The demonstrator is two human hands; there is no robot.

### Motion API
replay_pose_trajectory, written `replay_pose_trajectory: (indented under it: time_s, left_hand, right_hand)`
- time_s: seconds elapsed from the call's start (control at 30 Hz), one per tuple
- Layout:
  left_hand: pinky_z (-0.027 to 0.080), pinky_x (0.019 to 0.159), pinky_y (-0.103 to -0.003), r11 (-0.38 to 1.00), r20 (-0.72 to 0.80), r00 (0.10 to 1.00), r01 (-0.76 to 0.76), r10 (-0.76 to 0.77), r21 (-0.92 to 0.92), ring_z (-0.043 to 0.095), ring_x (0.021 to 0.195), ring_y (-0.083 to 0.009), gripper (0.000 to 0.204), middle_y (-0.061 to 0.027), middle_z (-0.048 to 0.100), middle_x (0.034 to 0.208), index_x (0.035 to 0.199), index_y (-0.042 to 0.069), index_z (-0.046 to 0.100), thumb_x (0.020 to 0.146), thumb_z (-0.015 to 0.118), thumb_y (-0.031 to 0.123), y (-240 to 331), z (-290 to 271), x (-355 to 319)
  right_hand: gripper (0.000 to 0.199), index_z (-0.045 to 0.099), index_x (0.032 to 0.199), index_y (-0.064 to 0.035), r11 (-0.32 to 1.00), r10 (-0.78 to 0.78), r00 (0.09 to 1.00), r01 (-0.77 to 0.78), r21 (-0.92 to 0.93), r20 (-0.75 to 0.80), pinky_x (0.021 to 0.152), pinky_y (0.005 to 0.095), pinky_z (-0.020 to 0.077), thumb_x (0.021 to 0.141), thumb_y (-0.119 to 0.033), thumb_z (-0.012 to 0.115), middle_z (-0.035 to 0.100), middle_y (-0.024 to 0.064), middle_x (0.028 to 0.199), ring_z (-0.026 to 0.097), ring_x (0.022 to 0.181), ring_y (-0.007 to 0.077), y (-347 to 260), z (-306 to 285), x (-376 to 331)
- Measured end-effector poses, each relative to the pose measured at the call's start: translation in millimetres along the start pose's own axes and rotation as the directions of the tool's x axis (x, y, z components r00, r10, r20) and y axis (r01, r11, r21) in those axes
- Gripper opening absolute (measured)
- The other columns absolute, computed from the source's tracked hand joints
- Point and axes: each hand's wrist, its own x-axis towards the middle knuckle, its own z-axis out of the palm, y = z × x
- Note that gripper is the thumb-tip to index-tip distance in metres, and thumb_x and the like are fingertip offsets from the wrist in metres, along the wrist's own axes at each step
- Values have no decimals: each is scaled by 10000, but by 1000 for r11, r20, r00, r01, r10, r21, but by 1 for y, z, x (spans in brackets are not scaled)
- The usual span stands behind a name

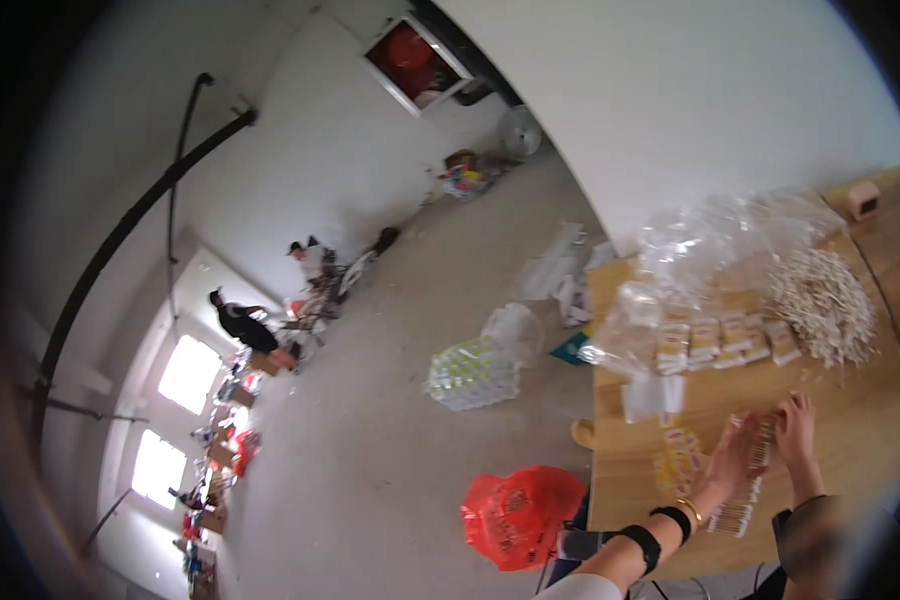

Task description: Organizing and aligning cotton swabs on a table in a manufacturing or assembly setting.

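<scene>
On the tabletop (pixel 625 490), a row of small sticks (pixel 763 446) is lying between the left hand (pixel 732 460) and right hand (pixel 796 432); keeping it straight is probably calling for light, even pressure. Both hands' fingers are bending close beside it; whether they are gripping, and how wide, I cannot tell

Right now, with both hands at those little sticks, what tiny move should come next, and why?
Maybe the left hand and right hand should gently even up the sticks: both are at the row's far end, while its near end looks uneven on the table.
</scene>
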Motion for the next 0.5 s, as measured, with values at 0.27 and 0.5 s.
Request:
replay_pose_trajectory:
  time_s: [0.27,0.5]
  left_hand:
    - [62,1243,-473,826,129,991,-39,-42,562,123,1529,-289,877,-180,220,1622,1549,-40,195,977,383,597,28,-47,-5]
    - [45,1242,-469,841,189,972,18,-142,540,100,1536,-285,868,-170,167,1642,1558,-33,167,985,378,583,45,-56,5]
  right_hand:
    - [153,586,916,-28,990,-106,992,98,105,74,885,490,409,766,-2,590,540,181,1016,502,1027,405,-24,7,15]
    - [304,585,1049,-27,997,-15,982,0,-80,-190,947,485,401,763,74,558,541,156,1121,500,1095,378,41,-19,34]
